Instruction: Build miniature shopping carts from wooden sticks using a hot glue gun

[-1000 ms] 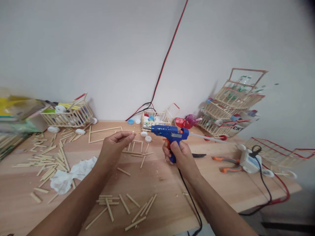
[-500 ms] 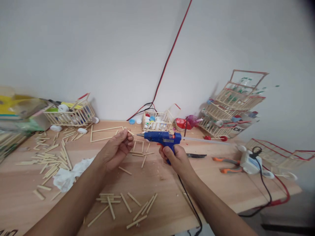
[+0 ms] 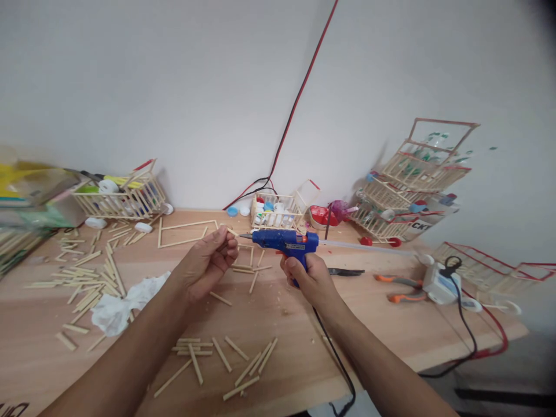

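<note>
My right hand (image 3: 307, 277) is wrapped round the handle of a blue hot glue gun (image 3: 282, 238), its nozzle pointing left. A long clear glue stick (image 3: 365, 248) sticks out of the gun's back. Between the thumb and fingertips of my left hand (image 3: 212, 258) is a small wooden stick (image 3: 233, 232), mostly hidden by the fingers. Its free end is at the nozzle tip; whether they touch I cannot tell. Behind the left hand lies a rectangular frame of sticks (image 3: 186, 225). A smaller stick frame (image 3: 244, 267) lies on the wooden table below the gun.
Cut sticks (image 3: 93, 284) are scattered at left beside a crumpled white tissue (image 3: 113, 313), and more (image 3: 256, 362) in front. Small stick carts (image 3: 121, 197) stand along the wall, stacked at right (image 3: 412, 179). Pliers (image 3: 399, 289), a power strip (image 3: 442, 284) and a knife (image 3: 345, 271) lie at right.
The glue gun has shifted slightly left, its nozzle closer to the stick in my left hand. Both hands keep their grips. The view has tilted a little.
</note>
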Motion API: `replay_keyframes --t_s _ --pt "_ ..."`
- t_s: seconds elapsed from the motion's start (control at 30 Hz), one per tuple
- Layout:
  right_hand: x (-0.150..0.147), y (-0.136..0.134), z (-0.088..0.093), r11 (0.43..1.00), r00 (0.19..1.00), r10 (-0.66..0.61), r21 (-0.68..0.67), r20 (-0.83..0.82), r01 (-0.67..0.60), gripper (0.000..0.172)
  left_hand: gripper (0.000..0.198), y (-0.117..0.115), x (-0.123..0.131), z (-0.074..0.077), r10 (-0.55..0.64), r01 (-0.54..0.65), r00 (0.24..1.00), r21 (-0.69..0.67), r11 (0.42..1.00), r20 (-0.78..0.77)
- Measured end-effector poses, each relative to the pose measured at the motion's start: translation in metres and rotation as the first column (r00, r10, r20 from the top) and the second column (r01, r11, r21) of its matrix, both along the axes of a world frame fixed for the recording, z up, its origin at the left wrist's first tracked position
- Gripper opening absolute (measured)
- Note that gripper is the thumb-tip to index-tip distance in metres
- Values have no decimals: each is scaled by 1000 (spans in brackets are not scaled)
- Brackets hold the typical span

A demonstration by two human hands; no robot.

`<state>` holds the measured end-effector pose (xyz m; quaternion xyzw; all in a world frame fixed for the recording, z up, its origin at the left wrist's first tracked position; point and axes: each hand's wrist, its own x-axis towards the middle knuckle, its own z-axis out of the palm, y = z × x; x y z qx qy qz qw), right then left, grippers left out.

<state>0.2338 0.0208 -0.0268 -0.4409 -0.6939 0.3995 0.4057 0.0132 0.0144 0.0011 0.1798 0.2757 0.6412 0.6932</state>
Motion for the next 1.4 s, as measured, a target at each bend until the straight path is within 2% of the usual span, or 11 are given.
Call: replay_keyframes --t_s 0.33,0.53,0.63,0.7,0.77,0.83,0.93,1.0,1.07,1.27,1.4 --pt "1 -1 0 999 999 -20 52 50 17 45 13 0 -1 -1 5 -5 1000 -8 1000 -19" --pt "1 1 -2 997 998 -57 53 36 55 46 18 2 -1 -4 -13 17 998 52 999 -66" --pt "-2 1 2 998 991 -28 -52 -134 21 45 26 3 -1 -5 -27 45 987 109 993 -161" --pt "-4 2 11 977 930 34 -184 -365 -107 45 29 3 -2 -5 2 43 953 144 989 -301" --pt "-3 2 22 928 817 47 -277 -575 -249 49 29 3 -3 -6 59 30 871 173 984 -487" --pt "2 3 35 908 734 -3 -310 -679 -283 53 27 3 -4 -8 108 29 760 200 979 -640" --pt "25 4 51 930 721 -160 -348 -674 -120 51 25 2 -3 -9 133 35 660 208 978 -739" --pt "49 3 58 922 719 -281 -386 -636 18 46 26 1 -2 -8 132 29 643 196 980 -754" --pt "80 -1 61 901 706 -359 -423 -611 92 39 28 1 0 -6 130 22 636 186 982 -761" --pt "172 -26 45 785 699 -559 -555 -445 275 20 36 -4 6 2 94 -16 638 110 994 -764" --pt "204 -38 30 786 738 -577 -484 -350 384 14 37 -9 12 9 72 -6 650 89 996 -757"
